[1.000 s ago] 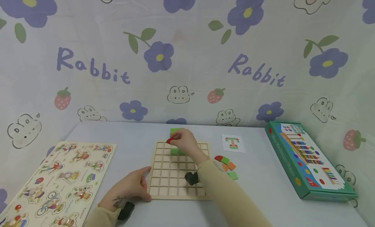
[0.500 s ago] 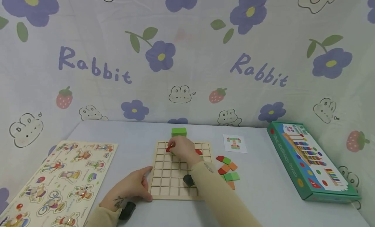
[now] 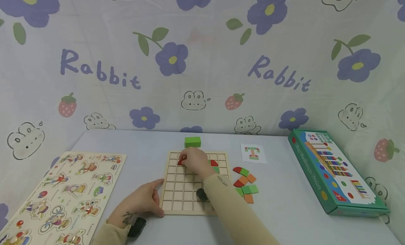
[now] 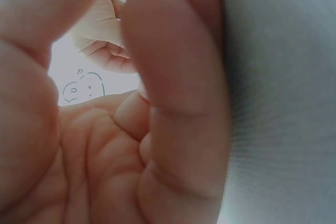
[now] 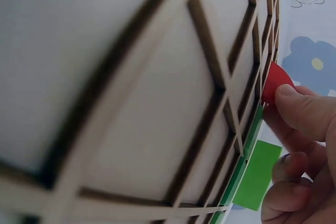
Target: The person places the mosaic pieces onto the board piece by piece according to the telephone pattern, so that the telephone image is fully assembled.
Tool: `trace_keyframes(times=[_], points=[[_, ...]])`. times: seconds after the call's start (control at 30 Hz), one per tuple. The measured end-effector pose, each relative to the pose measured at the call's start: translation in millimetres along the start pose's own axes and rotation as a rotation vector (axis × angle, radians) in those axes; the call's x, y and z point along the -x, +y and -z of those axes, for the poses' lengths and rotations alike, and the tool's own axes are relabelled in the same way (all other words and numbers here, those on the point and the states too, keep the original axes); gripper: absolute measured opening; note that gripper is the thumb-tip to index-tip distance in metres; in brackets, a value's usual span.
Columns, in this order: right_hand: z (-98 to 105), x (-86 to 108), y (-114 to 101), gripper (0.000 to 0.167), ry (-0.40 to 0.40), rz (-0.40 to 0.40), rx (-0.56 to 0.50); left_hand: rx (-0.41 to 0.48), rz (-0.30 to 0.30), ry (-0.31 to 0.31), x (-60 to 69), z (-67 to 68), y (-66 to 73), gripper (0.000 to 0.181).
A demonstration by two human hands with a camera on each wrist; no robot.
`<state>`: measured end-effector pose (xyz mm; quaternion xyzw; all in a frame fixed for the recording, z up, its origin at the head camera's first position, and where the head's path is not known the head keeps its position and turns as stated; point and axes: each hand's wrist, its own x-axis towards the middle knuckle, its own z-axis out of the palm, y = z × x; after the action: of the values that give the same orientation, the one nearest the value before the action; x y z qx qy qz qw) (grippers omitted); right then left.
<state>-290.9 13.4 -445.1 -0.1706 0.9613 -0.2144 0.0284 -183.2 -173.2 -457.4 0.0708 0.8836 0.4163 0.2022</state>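
My right hand (image 3: pixel 197 162) is over the upper part of a wooden grid board (image 3: pixel 178 195). Its thumb and finger pinch a red quarter-circle piece (image 5: pixel 275 81), whose edge is at the grid in the right wrist view. Green pieces (image 5: pixel 234 179) sit in the grid beside it, mostly hidden by the hand in the head view. Another red quarter-circle (image 3: pixel 214 163) lies in the board to the right of the hand. My left hand (image 3: pixel 142 201) rests at the board's left side, index fingertip and thumb touching the edge near the lower corner.
Behind the board stands a green block (image 3: pixel 192 142). Loose red, green and orange pieces (image 3: pixel 251 178) lie right of it, below a pattern card (image 3: pixel 254 153). A green game box (image 3: pixel 338 174) is far right, a picture puzzle board (image 3: pixel 72 190) far left.
My right hand has come down and toward me from the board's far edge, bringing the red piece to the grid. The left hand stays at the board's edge.
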Motion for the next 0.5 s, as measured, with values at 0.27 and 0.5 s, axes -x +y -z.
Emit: trace_keyframes(times=[0.27, 0.5], points=[[1.3, -0.8, -2.2, 0.020, -0.043, -0.042, 0.039, 0.000, 0.004, 0.005, 0.1, -0.3, 0.4, 0.108], [2.7, 1.6, -2.8, 0.031, -0.116, -0.086, 0.062, 0.005, 0.000, -0.003, 0.0, -0.3, 0.8, 0.108]])
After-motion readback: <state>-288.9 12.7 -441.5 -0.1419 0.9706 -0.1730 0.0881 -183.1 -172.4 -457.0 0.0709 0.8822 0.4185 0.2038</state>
